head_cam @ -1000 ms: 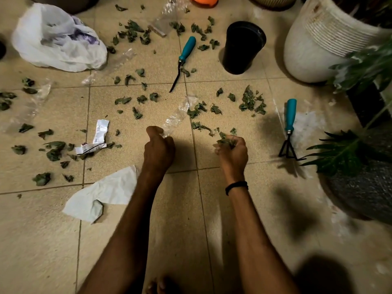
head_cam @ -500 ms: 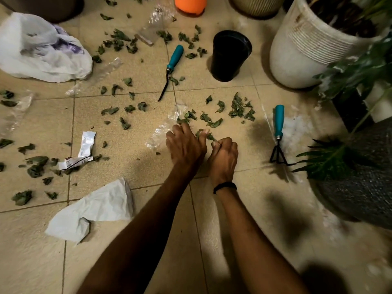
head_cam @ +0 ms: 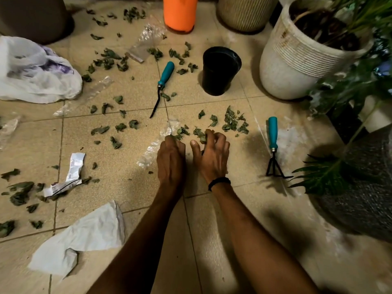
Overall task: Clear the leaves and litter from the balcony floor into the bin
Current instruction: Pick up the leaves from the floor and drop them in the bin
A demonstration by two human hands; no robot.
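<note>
On the floor [head_cam: 118,158], on the person's side of the black pot [head_cam: 220,71], the right hand [head_cam: 213,160] curls its fingers round leaves [head_cam: 200,133]. Beside it, the left hand [head_cam: 170,160] has fingers curled under; whether they pinch anything I cannot tell.

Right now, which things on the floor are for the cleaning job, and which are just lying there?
For the job: leaves, clear plastic scrap, torn wrapper, crumpled paper, white bag, black tub (likely the bin).

Just lying about: teal rake, teal weeder, white planter, orange container.
</note>
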